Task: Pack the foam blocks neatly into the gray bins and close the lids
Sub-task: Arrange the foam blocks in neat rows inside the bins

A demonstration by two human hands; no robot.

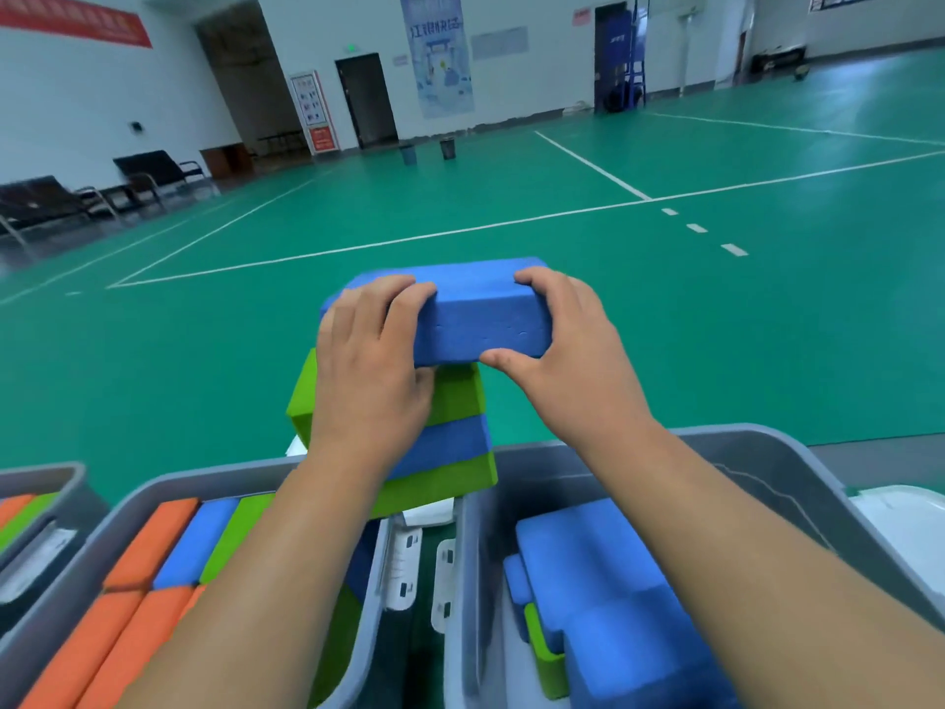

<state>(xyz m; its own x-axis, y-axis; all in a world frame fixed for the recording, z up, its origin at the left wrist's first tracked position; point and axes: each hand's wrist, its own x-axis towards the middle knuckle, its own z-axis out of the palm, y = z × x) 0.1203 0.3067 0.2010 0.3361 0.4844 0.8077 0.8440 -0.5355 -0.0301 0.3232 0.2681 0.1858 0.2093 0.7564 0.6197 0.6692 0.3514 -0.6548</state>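
Both hands grip one blue foam block [480, 319] at the top of a stack. My left hand [368, 371] holds its left end, my right hand [567, 350] its right end with the thumb under the front edge. Below it sit a green block [460, 396], a blue block [450, 445] and another green block [440, 483]. The stack stands just behind two open gray bins. The left bin [179, 483] holds orange, blue and green blocks in tidy rows. The right bin [797, 468] holds several blue blocks and a green one, loosely piled.
A third gray bin [61, 478] with orange and green blocks shows at the far left edge. White latches [404, 565] hang between the two main bins. A white lid [900, 519] lies at the right. Green sports floor stretches beyond, with chairs along the left wall.
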